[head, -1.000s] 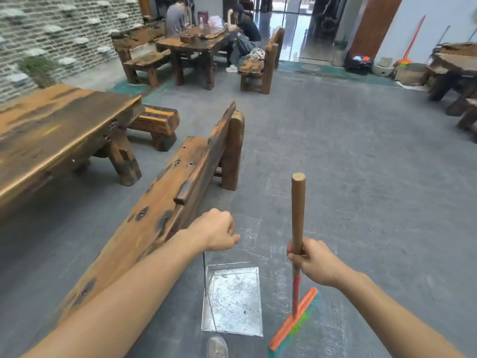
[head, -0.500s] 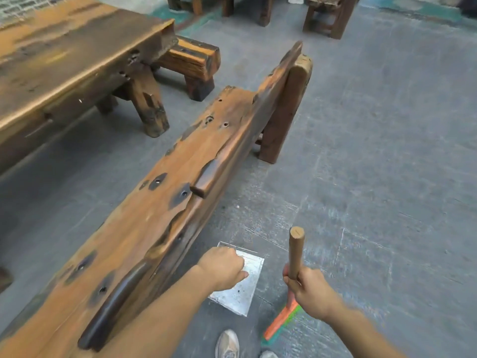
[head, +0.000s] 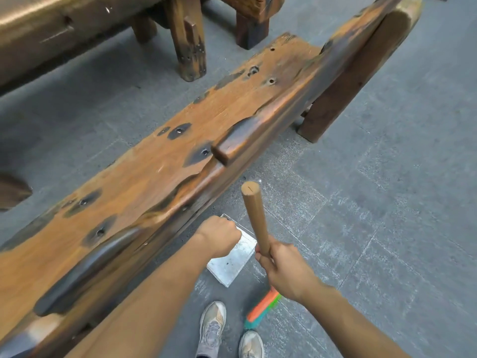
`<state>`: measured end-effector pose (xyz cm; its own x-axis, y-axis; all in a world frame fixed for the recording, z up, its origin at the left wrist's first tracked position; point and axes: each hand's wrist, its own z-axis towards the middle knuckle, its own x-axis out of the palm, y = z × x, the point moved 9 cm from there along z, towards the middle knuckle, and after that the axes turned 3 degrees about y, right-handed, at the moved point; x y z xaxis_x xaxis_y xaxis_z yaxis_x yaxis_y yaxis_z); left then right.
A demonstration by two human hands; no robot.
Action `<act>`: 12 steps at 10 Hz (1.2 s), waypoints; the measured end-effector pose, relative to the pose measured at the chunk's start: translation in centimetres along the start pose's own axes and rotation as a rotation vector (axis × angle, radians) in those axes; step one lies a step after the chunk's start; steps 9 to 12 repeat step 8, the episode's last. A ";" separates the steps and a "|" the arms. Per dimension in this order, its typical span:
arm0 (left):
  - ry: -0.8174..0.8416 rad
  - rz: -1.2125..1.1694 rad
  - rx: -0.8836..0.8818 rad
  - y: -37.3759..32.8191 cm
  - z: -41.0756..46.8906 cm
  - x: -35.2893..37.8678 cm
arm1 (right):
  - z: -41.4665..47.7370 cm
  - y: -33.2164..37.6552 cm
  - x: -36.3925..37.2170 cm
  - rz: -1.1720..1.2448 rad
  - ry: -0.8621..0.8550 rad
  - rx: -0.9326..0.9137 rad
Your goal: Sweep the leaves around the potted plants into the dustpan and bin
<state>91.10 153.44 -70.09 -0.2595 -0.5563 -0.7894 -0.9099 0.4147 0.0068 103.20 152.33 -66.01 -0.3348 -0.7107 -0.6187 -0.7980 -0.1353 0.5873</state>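
Currently listed: left hand (head: 219,236), forearm extended, fingers clenched, dustpan (head: 229,267) held beneath; broom (head: 254,215), handle tilted leftward, is gripped by right hand (head: 284,270).

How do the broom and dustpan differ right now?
The broom has a round wooden handle and an orange-green head; the dustpan is flat silvery metal. The right hand grips the broom's handle in plain view; the left hand holds the dustpan from above, its handle hidden in the fist. Both are beside the bench.
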 end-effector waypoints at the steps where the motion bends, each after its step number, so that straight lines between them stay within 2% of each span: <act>1: -0.001 -0.059 -0.011 -0.8 -0.1 0.9 | 3.0 0.7 0.3 -0.043 0.034 -0.004; 3: -0.093 -0.087 -0.070 2.3 -0.4 0.8 | 11.2 2.9 -0.2 -0.070 0.018 0.046; 5: -0.061 -0.150 -0.104 3.2 -1.0 1.9 | 14.8 3.7 1.1 -0.135 0.045 0.125; 7: -0.055 -0.169 -0.112 4.2 -2.5 1.7 | 14.8 3.9 0.8 -0.342 0.097 0.206; 8: -0.122 -0.168 -0.093 4.2 -3.9 0.1 | 13.6 5.3 -0.2 -0.479 0.101 0.200; 12: -0.122 -0.168 -0.093 4.2 -3.9 0.1 | 13.6 5.3 -0.2 -0.479 0.101 0.200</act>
